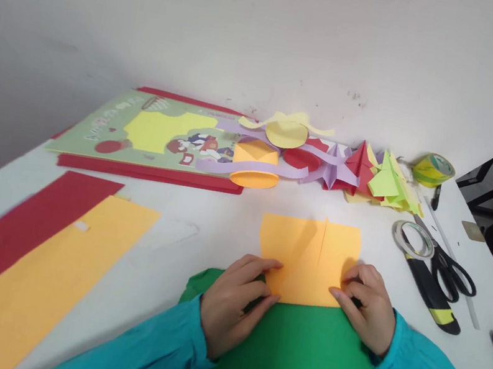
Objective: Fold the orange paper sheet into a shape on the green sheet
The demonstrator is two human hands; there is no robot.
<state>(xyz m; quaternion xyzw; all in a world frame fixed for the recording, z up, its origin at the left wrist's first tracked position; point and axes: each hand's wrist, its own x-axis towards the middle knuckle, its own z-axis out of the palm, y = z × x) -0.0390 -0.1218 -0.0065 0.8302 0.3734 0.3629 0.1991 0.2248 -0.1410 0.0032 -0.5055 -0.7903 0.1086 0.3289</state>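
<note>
The right hand (pixel 365 305) had the right edge of the orange sheet (pixel 306 251) clamped between thumb and bent fingers. The left hand (pixel 240 303) touched the same sheet at its lower left, forefinger and thumb tips apart from each other along the edge; whether any paper was pinched there I cannot tell. The orange sheet lay in front of the person, between the two hands, with a straight upright line right of its middle and a small point at the top of that line. Its lower edge met the green sheet (pixel 307 358), which spread toward the person under the turquoise sleeves (pixel 144 344).

To the left on the white table (pixel 182 199) lay an orange strip (pixel 71 268) with a white scrap (pixel 81 225) on it, beside a red strip (pixel 32 224). To the right the white tape (pixel 429 246) touched the knife (pixel 433 294), with the scissors (pixel 453 273) just beside them.

Farther back, a printed pad (pixel 147 158) lay over red sheets (pixel 148 174). Next to it were a yellow disc (pixel 286 134), purple strips (pixel 254 166) and folded paper in red (pixel 360 166) and green (pixel 389 180). Yellow tape (pixel 433 170) stood near the wall (pixel 273 25).
</note>
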